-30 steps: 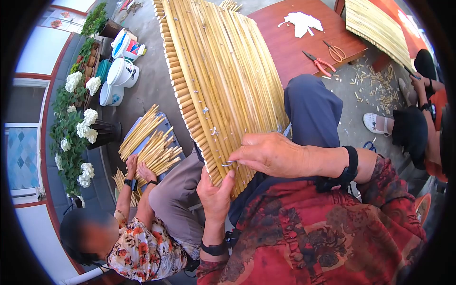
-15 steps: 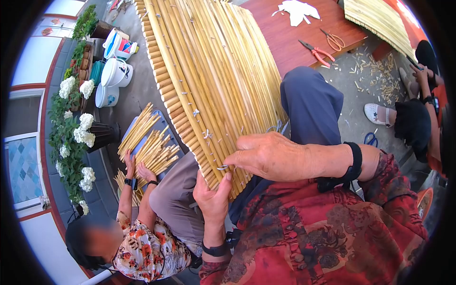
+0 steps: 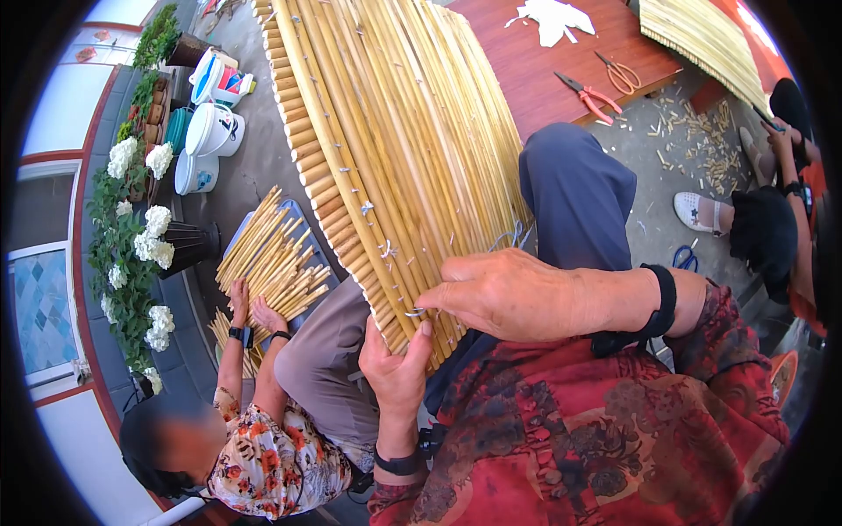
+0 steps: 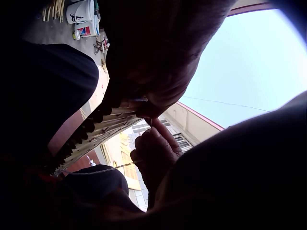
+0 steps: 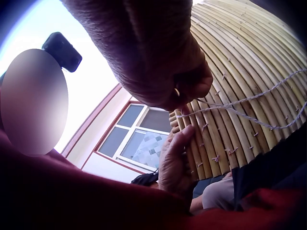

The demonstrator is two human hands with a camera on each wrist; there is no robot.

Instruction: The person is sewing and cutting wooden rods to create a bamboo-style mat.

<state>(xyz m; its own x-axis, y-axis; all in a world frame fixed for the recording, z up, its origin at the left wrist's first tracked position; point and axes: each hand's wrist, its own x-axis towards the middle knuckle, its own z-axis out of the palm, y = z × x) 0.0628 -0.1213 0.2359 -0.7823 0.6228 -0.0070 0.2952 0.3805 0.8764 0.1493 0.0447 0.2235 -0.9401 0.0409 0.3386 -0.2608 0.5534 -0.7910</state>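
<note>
A mat of tied reed sticks (image 3: 412,131) slants across the lap, small knots dotting its sticks. The left hand (image 3: 395,368) grips the mat's near corner, thumb on top and fingers beneath. Just above that thumb, the right hand (image 3: 509,294) pinches a thin, shiny piece, perhaps a needle, at the outer sticks. In the right wrist view, white string (image 5: 254,98) trails over the mat (image 5: 225,62) near the right hand (image 5: 158,62), and the left thumb presses the edge sticks. The left wrist view shows both hands dark against the sky.
Pliers (image 3: 589,96) and scissors (image 3: 621,74) lie on a red table (image 3: 526,79). Blue-handled scissors (image 3: 686,257) and scattered offcuts (image 3: 702,145) are on the floor. At left, another person (image 3: 272,438) handles cut sticks (image 3: 272,263) near buckets (image 3: 210,131) and flowers. Someone sits at right.
Across the head frames, the view shifts and the mat appears farther left than at first. The shiny piece shows less at the right fingertips. The left hand keeps its grip on the corner.
</note>
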